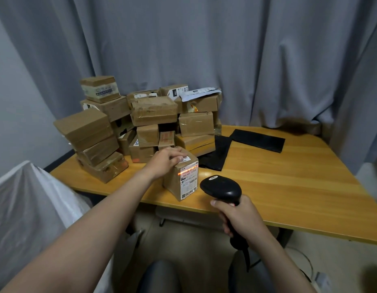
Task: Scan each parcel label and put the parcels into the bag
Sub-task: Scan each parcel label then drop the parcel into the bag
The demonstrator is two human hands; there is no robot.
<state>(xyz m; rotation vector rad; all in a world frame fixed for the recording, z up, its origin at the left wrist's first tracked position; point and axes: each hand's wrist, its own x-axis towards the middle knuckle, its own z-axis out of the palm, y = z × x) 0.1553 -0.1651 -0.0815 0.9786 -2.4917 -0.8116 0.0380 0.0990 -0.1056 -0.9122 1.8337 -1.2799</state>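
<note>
A small cardboard parcel point(180, 178) stands near the table's front edge, its white label facing right. An orange scan line crosses the top of that label. My left hand point(165, 160) grips the parcel's top from the left. My right hand point(239, 216) holds the handle of a black barcode scanner point(222, 189), whose head points at the label from close on the right. A large white bag point(29, 208) stands open at the lower left, beside the table.
Several taped cardboard parcels point(141, 123) are piled at the table's back left. Two flat black plastic bags point(257, 139) lie on the wooden table point(289, 187) right of the pile. Grey curtains hang behind. The scanner's cable drops toward the floor.
</note>
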